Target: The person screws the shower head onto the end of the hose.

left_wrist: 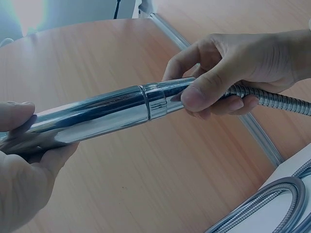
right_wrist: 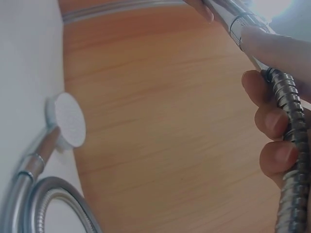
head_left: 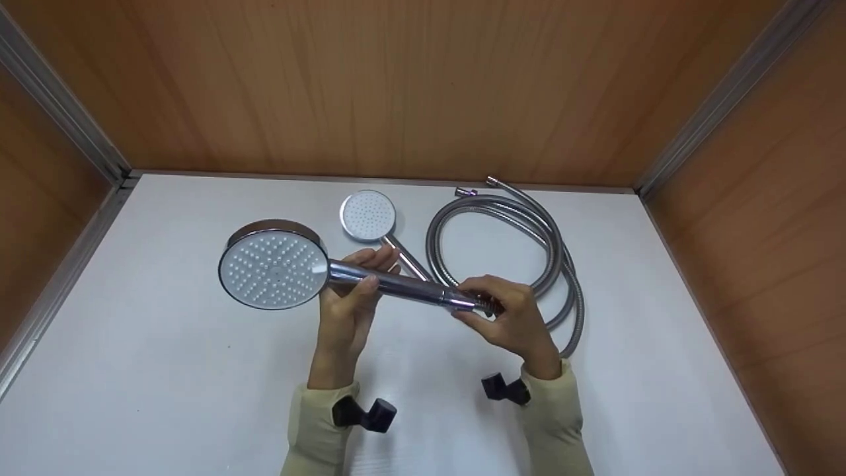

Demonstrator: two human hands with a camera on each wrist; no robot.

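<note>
A large chrome shower head (head_left: pixel 274 270) with a white nozzle face is held up over the table. My left hand (head_left: pixel 344 314) holds its handle near the head, thumb in front and fingers behind. At the handle's other end, my right hand (head_left: pixel 514 314) pinches the chrome connector (left_wrist: pixel 172 90) of a ribbed metal shower hose (left_wrist: pixel 277 101). The connector meets the handle end; the thread inside is hidden. In the right wrist view, several right fingers (right_wrist: pixel 272 121) curl against the hose. Behind lies a smaller shower head (head_left: pixel 368 215), joined to a hose (right_wrist: pixel 14 204) there.
Coiled metal hoses (head_left: pixel 433 241) lie on the white table (head_left: pixel 165 396) at the back right. Two loose hose ends, one with a chrome fitting (head_left: pixel 466 192), point toward the back. Wood panels (head_left: pixel 396 86) with metal edging stand around the table.
</note>
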